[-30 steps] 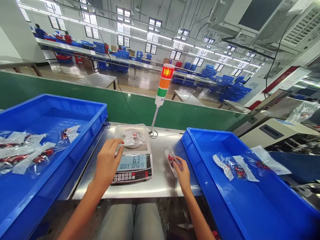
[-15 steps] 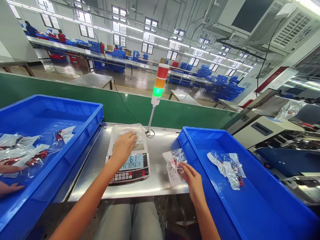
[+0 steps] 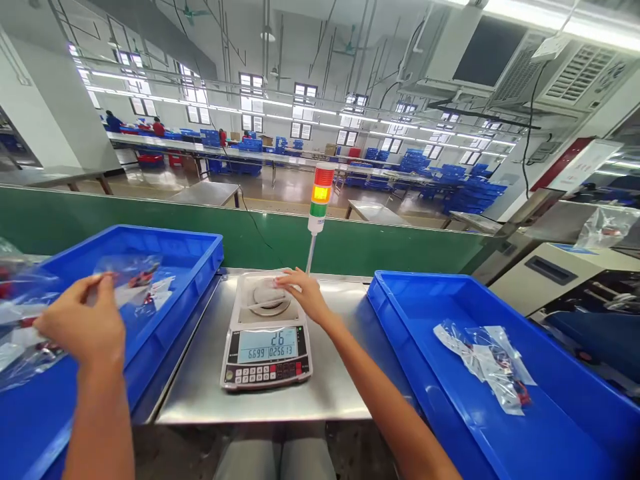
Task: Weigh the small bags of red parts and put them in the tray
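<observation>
Over the left blue tray (image 3: 207, 257), my left hand (image 3: 93, 320) is closed in a pinch on a clear plastic bag (image 3: 133, 283) with a small red part in it. Several more bags with red parts and white printed slips lie in that tray. My right hand (image 3: 305, 297) reaches over the pan of a digital scale (image 3: 267, 380), fingers stretched out and apart at its right edge. Something clear rests on the pan (image 3: 270, 310); its outline is hard to make out. The scale's display (image 3: 267, 343) shows 26 in its upper row.
To the right stands another blue tray (image 3: 425, 380), with bagged red parts (image 3: 493, 363) inside. Behind the scale a signal light (image 3: 320, 193) glows yellow. A green partition (image 3: 390, 243) runs along the back of the metal bench (image 3: 195, 400). A beige machine (image 3: 550, 270) stands at the far right.
My left hand has left the scale for the left tray and gripped a bag. My right hand has moved left to the scale, without its bag. The signal light went from green to yellow.
</observation>
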`<state>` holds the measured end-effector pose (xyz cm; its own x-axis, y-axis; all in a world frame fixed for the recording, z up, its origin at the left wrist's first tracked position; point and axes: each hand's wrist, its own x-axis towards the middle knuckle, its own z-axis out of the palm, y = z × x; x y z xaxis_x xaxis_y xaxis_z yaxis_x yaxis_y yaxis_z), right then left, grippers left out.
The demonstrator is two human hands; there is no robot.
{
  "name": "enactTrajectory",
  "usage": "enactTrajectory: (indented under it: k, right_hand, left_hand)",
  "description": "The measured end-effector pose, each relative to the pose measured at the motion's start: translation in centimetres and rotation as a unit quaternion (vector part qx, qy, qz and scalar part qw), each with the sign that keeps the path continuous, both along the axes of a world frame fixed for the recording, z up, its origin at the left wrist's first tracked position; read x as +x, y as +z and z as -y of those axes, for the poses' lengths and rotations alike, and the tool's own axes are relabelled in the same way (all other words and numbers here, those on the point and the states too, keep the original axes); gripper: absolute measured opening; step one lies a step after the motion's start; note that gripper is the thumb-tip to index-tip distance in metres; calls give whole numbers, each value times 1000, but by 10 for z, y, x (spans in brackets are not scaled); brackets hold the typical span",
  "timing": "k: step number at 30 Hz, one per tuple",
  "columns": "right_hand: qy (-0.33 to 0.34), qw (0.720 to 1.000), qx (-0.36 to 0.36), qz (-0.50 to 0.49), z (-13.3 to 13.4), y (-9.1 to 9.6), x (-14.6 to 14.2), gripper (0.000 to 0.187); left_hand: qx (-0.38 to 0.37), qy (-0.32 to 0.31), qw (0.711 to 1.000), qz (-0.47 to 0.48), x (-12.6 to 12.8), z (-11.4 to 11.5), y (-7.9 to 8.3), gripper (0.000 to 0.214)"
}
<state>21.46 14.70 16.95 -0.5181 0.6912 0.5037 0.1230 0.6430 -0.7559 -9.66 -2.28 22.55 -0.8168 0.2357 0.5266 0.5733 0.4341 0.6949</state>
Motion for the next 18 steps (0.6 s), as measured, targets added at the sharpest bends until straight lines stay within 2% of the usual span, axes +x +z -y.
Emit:
enactTrajectory:
  k: [2, 4, 5, 7, 8, 11, 13, 15, 18]
  right_hand:
    - [34, 998, 14, 50, 5, -9, 5, 19]
    - [60, 996, 20, 68, 12, -10, 20, 27]
    - [62, 996, 22, 66, 14, -6, 31, 29]
    - [32, 998, 27, 55, 12, 6, 60, 28]
    - [-5, 998, 31, 50, 8, 13, 79, 27]
    - [-177, 980, 55, 66, -13, 24, 152, 30]
    - [-320, 938, 73, 109, -24, 15, 215, 41]
    - [-441, 877, 58, 180, -24, -8, 283, 60]
    - [-590, 753, -75, 283, -4, -61, 377, 87]
  left_hand:
    - [-117, 52, 991, 32, -13, 20, -8, 40]
    - [-223, 44, 973, 40, -14, 31, -18, 38]
    - [-250, 30, 967, 34, -10, 32, -22, 38]
    - [-256, -5, 967, 12, 4, 27, -29, 42]
    - [-241, -28, 970, 4, 13, 22, -32, 46]
    - [-175, -120, 977, 16, 43, 6, -38, 52]
    - [-137, -186, 972, 38, 58, 0, -42, 50]
    - [-113, -229, 966, 51, 67, 0, -47, 46]
    - [-112, -233, 964, 70, 68, 9, -58, 44]
